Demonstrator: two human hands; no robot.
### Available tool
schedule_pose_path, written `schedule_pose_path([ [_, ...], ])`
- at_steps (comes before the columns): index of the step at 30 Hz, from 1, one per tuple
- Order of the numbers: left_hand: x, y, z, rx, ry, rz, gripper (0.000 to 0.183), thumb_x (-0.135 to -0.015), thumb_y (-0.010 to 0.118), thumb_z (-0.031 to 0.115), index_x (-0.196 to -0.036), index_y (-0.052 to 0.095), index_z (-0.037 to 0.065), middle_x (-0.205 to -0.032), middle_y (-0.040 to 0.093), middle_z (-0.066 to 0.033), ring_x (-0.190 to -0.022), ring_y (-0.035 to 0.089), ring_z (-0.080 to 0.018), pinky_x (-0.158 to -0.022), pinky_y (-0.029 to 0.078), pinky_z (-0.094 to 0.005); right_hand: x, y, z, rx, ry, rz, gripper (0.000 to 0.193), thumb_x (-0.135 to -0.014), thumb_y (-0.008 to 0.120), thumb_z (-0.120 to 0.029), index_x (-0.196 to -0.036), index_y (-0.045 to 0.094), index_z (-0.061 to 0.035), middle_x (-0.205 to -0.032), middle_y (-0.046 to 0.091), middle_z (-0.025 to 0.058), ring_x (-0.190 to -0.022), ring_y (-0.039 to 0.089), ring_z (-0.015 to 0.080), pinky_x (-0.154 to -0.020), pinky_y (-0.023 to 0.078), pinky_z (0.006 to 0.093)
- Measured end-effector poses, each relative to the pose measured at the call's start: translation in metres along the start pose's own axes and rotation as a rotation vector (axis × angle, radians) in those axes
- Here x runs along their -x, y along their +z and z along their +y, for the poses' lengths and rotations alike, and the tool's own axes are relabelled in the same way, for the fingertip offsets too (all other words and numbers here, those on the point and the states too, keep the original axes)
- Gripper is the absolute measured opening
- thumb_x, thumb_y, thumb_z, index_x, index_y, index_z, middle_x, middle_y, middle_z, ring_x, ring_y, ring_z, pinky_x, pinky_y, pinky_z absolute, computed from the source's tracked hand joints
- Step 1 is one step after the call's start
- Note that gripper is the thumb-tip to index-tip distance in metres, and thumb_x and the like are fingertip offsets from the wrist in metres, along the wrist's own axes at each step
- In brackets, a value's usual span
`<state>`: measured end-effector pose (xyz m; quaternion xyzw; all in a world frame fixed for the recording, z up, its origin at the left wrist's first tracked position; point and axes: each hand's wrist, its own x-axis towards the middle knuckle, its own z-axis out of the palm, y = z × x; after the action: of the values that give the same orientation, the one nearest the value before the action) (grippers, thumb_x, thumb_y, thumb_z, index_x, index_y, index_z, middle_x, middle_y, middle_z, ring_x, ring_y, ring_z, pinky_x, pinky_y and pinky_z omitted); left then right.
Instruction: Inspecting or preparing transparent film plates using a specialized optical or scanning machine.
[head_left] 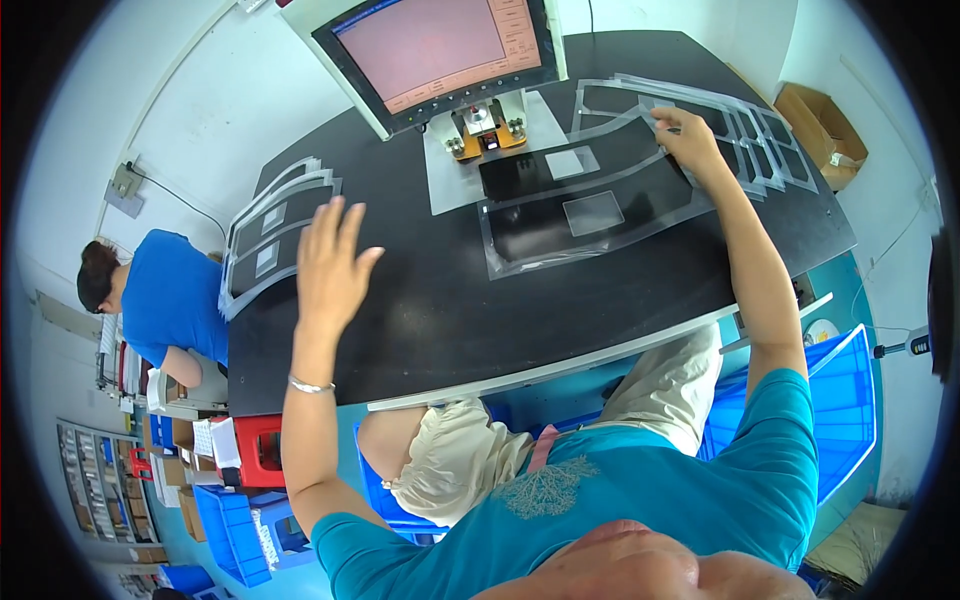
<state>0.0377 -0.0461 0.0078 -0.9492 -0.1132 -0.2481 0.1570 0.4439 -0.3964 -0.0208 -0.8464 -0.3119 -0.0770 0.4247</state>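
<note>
A clear plastic sheet [520, 262] with two dark glossy panels lies across the middle of the black table, just in front of a small machine. Each panel bears a pale rectangle. My right hand [690, 142] pinches the sheet's far right corner, thumb and fingers drawn together on its edge. On the other side, my left hand [335, 265] hovers with fingers spread and nothing in it. It is nearest a layered stack of similar sheets [250, 230] at the table's left edge. Another fanned-out stack of sheets [745, 125] lies beyond my right hand.
The machine has a monitor [430, 45] above a metal head with orange parts [488, 138], over a pale base plate [450, 185]. A cardboard box [820, 135] stands right of the black table [420, 330]. At far left, a person in blue [170, 290] bends over. Blue crates [230, 530] sit below.
</note>
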Motion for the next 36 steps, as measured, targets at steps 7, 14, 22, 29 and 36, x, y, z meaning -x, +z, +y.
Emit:
schedule_pose_path([
  [7, 0.044, 0.007, -0.085, -0.002, -0.233, -0.323, 0.063, -0.095, 0.065, 0.04, -0.15, 0.046, 0.015, -0.158, 0.04, -0.0145, -0.147, 0.033, -0.0364, -0.118, 0.03, -0.0474, 0.003, -0.001, -0.006, 0.023, 0.065, 0.043, 0.045, -0.079, 0.066, -0.017, -0.122, 0.071, -0.0048, -0.105, 0.073, 0.013, -0.1, 0.07, 0.0286, -0.092, 0.051, 0.0358],
  [14, 0.039, -0.018, -0.094, 0.161, -0.174, -0.267, 0.039, -0.093, 0.066, 0.018, -0.132, 0.064, 0.012, -0.137, 0.062, -0.0129, -0.125, 0.059, -0.0337, -0.1, 0.05, -0.0399, -0.002, 0.0, 0.001, 0.007, 0.063, 0.044, 0.045, -0.079, 0.065, -0.018, -0.122, 0.071, -0.0049, -0.104, 0.073, 0.0125, -0.098, 0.07, 0.0273, -0.092, 0.051, 0.0351],
  [22, 0.031, -0.017, -0.098, 0.167, -0.353, -0.271, 0.03, -0.1, 0.058, 0.019, -0.129, 0.065, 0.012, -0.119, 0.071, -0.0134, -0.109, 0.066, -0.0345, -0.091, 0.053, -0.0411, -0.002, -0.002, 0.0, -0.081, 0.135, -0.004, 0.045, -0.081, 0.066, -0.015, -0.124, 0.069, -0.0046, -0.1, 0.071, 0.0086, -0.084, 0.068, 0.0197, -0.078, 0.053, 0.0318],
  [29, 0.02, 0.0, -0.087, 0.055, -0.367, 0.011, 0.028, -0.101, 0.054, 0.018, -0.125, 0.068, 0.015, -0.114, 0.072, -0.0077, -0.109, 0.065, -0.0303, -0.09, 0.053, -0.0407, 0.002, 0.005, 0.0, -0.235, 0.156, -0.121, 0.049, -0.084, 0.068, -0.006, -0.132, 0.062, 0.0032, -0.107, 0.068, 0.0108, -0.081, 0.063, 0.0141, -0.07, 0.054, 0.0282],
  [36, -0.048, 0.007, -0.022, -0.105, -0.19, 0.272, 0.025, -0.096, 0.058, 0.016, -0.115, 0.073, 0.013, -0.111, 0.072, -0.0032, -0.098, 0.065, -0.0274, -0.082, 0.053, -0.0408, -0.009, 0.013, 0.016, -0.164, 0.102, 0.067, 0.053, -0.08, 0.071, -0.012, -0.131, 0.064, 0.0, -0.118, 0.07, 0.0182, -0.077, 0.072, 0.0196, -0.079, 0.056, 0.032],
])
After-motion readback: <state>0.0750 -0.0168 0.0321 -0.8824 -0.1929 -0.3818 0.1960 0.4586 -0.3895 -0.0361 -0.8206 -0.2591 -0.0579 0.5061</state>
